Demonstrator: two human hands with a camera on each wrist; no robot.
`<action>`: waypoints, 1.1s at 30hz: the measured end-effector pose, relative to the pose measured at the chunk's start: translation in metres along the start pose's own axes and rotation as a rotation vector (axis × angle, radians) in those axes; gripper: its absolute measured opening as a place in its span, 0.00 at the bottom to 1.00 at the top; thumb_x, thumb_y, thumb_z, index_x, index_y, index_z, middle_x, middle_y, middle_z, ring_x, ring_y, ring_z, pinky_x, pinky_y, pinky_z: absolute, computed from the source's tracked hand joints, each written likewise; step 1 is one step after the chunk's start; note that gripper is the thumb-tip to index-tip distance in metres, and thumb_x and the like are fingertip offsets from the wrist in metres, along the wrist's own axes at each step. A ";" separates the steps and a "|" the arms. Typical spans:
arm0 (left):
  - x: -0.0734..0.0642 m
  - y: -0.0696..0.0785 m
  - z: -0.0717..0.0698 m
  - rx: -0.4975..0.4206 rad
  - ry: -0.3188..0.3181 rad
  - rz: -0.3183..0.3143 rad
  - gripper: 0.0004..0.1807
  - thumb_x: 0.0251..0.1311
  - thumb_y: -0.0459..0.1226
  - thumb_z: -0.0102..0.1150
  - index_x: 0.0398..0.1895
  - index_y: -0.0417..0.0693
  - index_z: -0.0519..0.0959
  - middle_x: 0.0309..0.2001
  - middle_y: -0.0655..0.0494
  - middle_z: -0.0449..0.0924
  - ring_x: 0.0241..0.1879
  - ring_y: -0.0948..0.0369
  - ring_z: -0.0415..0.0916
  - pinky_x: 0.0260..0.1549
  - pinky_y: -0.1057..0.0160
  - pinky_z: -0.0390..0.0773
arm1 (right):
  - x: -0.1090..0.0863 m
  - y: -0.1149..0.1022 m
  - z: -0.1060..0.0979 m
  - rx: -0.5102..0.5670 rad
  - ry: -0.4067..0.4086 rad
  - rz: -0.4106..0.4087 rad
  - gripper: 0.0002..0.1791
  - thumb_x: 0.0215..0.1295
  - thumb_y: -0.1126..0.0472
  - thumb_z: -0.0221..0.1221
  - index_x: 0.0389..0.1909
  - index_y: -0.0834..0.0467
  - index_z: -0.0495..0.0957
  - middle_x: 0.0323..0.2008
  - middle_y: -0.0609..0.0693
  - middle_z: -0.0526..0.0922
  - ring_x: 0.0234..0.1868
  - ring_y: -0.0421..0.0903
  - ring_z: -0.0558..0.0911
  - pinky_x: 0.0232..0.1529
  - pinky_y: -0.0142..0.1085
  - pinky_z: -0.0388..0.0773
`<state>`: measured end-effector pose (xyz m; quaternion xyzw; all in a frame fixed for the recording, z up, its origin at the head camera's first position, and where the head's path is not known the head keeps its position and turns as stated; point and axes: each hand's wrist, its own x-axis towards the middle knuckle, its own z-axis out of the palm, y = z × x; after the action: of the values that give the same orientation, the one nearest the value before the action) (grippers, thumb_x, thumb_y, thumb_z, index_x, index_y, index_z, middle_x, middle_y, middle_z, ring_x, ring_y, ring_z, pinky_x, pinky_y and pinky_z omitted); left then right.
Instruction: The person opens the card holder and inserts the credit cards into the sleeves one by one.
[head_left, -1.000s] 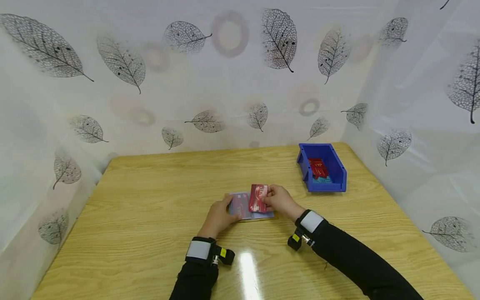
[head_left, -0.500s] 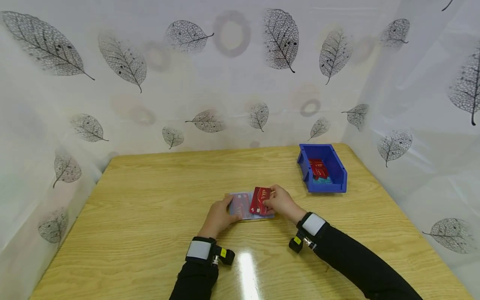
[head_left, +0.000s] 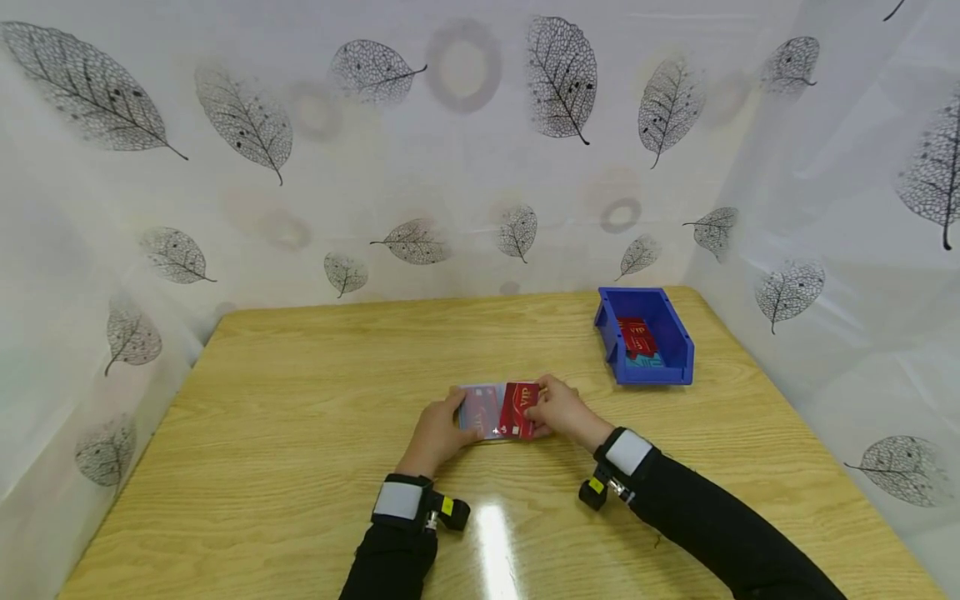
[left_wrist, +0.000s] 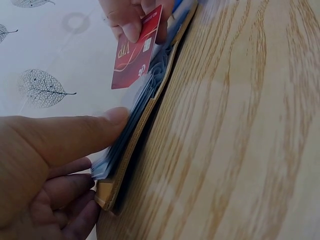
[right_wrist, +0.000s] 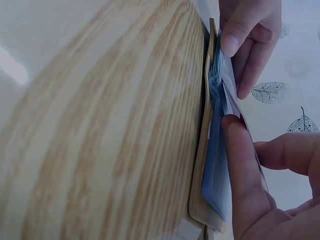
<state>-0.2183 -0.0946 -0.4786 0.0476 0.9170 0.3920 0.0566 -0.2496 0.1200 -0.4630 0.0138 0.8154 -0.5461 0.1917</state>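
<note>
A card holder (head_left: 482, 412) with clear sleeves and a tan cover (right_wrist: 200, 170) lies spread on the table. My left hand (head_left: 437, 429) pinches its left edge, thumb (left_wrist: 85, 132) on top of the sleeves and fingers at the cover's end. Through the left sleeve shows a pale, reddish card. My right hand (head_left: 564, 408) pinches a red VIP card (head_left: 517, 407) between thumb and fingers, over the holder's right half. In the left wrist view the card (left_wrist: 136, 52) stands tilted at the sleeves; whether its edge is inside one I cannot tell.
A blue bin (head_left: 647, 335) with red cards (head_left: 636, 337) and a teal piece (head_left: 643, 361) inside stands at the back right of the wooden table (head_left: 315, 375). A white leaf-patterned curtain (head_left: 420, 167) hangs around the back and sides.
The red card in my right hand has turned slightly and moved down and right over the holder's right half. My left hand keeps its hold in the same place.
</note>
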 end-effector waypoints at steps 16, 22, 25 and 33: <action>0.000 0.000 0.001 -0.005 0.001 -0.004 0.40 0.53 0.39 0.72 0.68 0.36 0.66 0.64 0.33 0.68 0.63 0.40 0.66 0.60 0.45 0.68 | 0.003 -0.009 0.013 -0.014 -0.007 -0.008 0.31 0.59 0.72 0.60 0.62 0.68 0.60 0.32 0.60 0.76 0.20 0.46 0.75 0.21 0.38 0.81; 0.000 0.000 0.001 -0.008 0.006 -0.002 0.41 0.51 0.38 0.73 0.68 0.35 0.67 0.63 0.33 0.69 0.62 0.40 0.67 0.60 0.45 0.68 | 0.006 -0.013 0.019 -0.147 -0.044 -0.061 0.27 0.62 0.71 0.57 0.63 0.66 0.65 0.37 0.61 0.77 0.20 0.46 0.75 0.20 0.38 0.80; 0.000 -0.001 0.001 -0.004 0.004 0.002 0.41 0.50 0.39 0.74 0.67 0.35 0.68 0.62 0.33 0.70 0.61 0.40 0.68 0.59 0.45 0.69 | 0.007 -0.015 0.020 -0.311 -0.053 -0.102 0.29 0.65 0.68 0.56 0.67 0.65 0.65 0.43 0.62 0.78 0.19 0.46 0.76 0.19 0.38 0.79; 0.000 -0.002 0.000 -0.012 0.007 0.022 0.40 0.50 0.38 0.73 0.67 0.35 0.68 0.61 0.33 0.71 0.60 0.40 0.69 0.59 0.45 0.69 | 0.012 -0.021 0.026 -0.725 -0.043 -0.262 0.30 0.68 0.60 0.55 0.67 0.69 0.64 0.44 0.62 0.82 0.27 0.44 0.75 0.26 0.33 0.70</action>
<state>-0.2185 -0.0954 -0.4801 0.0561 0.9141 0.3985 0.0491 -0.2581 0.0854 -0.4569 -0.1706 0.9463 -0.2422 0.1297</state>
